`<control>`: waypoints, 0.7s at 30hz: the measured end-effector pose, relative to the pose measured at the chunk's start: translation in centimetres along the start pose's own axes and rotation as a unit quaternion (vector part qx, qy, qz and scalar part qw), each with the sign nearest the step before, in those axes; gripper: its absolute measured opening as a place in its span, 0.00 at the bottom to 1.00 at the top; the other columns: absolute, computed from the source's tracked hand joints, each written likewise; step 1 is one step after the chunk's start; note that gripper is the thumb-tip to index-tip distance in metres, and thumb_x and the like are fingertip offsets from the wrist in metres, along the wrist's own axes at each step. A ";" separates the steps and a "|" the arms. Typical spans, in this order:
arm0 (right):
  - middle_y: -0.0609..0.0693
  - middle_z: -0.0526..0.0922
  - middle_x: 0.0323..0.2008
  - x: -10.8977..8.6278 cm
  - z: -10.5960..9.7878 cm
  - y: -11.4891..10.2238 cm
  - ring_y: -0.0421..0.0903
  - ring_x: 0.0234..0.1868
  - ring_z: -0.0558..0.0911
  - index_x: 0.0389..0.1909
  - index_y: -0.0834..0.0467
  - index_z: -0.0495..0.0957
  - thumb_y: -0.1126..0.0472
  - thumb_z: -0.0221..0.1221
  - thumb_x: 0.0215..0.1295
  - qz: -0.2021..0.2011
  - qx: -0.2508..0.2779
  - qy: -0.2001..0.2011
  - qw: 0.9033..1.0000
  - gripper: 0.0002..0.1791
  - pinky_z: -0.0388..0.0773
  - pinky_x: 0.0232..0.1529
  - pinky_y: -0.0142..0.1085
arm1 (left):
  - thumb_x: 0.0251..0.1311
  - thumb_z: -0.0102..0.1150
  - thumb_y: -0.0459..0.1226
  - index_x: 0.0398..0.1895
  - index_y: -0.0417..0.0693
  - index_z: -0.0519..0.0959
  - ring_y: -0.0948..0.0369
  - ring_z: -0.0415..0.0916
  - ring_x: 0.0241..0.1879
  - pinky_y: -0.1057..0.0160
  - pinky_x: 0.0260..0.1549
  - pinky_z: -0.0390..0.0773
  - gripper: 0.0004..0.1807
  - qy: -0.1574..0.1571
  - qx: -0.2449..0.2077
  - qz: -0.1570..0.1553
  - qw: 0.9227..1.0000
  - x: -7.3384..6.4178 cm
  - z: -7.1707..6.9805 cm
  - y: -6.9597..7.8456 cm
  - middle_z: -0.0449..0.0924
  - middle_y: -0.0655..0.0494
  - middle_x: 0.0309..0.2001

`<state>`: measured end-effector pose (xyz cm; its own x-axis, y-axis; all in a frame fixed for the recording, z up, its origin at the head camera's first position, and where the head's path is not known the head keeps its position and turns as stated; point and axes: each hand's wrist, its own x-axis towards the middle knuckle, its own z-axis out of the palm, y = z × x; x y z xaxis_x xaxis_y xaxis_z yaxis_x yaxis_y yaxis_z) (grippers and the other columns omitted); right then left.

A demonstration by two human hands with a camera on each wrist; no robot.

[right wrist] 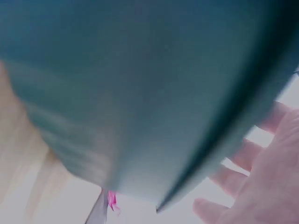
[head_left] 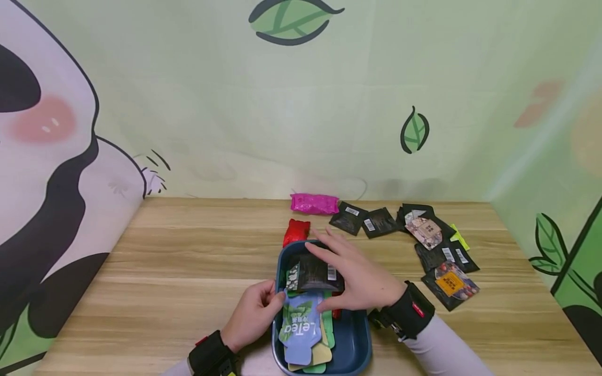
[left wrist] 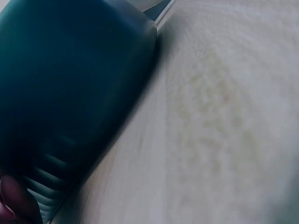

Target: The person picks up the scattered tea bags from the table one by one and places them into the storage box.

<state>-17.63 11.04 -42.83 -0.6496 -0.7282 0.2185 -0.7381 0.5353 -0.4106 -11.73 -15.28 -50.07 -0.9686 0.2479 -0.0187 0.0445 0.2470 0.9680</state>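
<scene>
A dark blue plastic bin (head_left: pixel 354 344) stands on the table in the head view. Inside it lie a black sachet (head_left: pixel 312 274), a blue bottle-shaped packet (head_left: pixel 298 331) lettered "eTea", and green and cream packets partly under that. My left hand (head_left: pixel 251 316) holds the bin's left rim, thumb on top and fingers curled; the left wrist view shows a fingertip (left wrist: pixel 17 200) by the ribbed outer wall. Over the bin's right side, my right hand (head_left: pixel 362 279) spreads with its fingers apart, thumb near the blue packet. The right wrist view shows its fingers (right wrist: pixel 229 179) beyond the bin wall.
Behind the bin lie a red packet (head_left: pixel 296 231) and a pink packet (head_left: pixel 314 203). Black sachets (head_left: pixel 380 223) are scattered to the right, among them one with an orange label (head_left: pixel 450 283). A yellow-green packet (head_left: pixel 460 238) shows beneath. A printed backdrop (head_left: pixel 226 104) rises behind the table.
</scene>
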 end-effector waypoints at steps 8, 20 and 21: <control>0.47 0.44 0.80 -2.1 -1.9 2.1 0.53 0.79 0.40 0.79 0.48 0.56 0.28 0.65 0.47 0.042 -0.014 0.032 0.999 0.59 0.46 0.70 0.61 | 0.69 0.53 0.41 0.26 0.42 0.71 0.64 0.66 0.20 0.68 0.19 0.61 0.14 -0.001 -0.001 -0.002 1.000 -0.1 0.0 0.0 0.64 0.59 0.19; 0.62 0.52 0.77 -10.4 -4.1 6.9 0.65 0.75 0.52 0.76 0.61 0.59 0.27 0.64 0.48 0.205 -0.109 0.047 0.971 0.61 0.55 0.65 0.65 | 0.69 0.53 0.40 0.27 0.43 0.71 0.63 0.66 0.20 0.68 0.19 0.61 0.14 0.000 0.000 0.000 1.000 0.0 -0.1 0.0 0.65 0.59 0.19; 0.64 0.53 0.76 -11.3 -4.2 7.2 0.67 0.75 0.53 0.75 0.62 0.59 0.26 0.63 0.48 0.216 -0.114 0.044 0.969 0.61 0.55 0.64 0.66 | 0.69 0.53 0.40 0.27 0.43 0.71 0.63 0.66 0.20 0.68 0.19 0.61 0.13 -0.001 0.000 -0.001 1.000 -0.1 -0.1 0.0 0.65 0.59 0.19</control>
<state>-16.41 24.90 -44.55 -0.9123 -0.3815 0.1486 -0.4088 0.8697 -0.2767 -11.69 -15.36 -50.09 -0.9681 0.2498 -0.0207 0.0431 0.2473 0.9680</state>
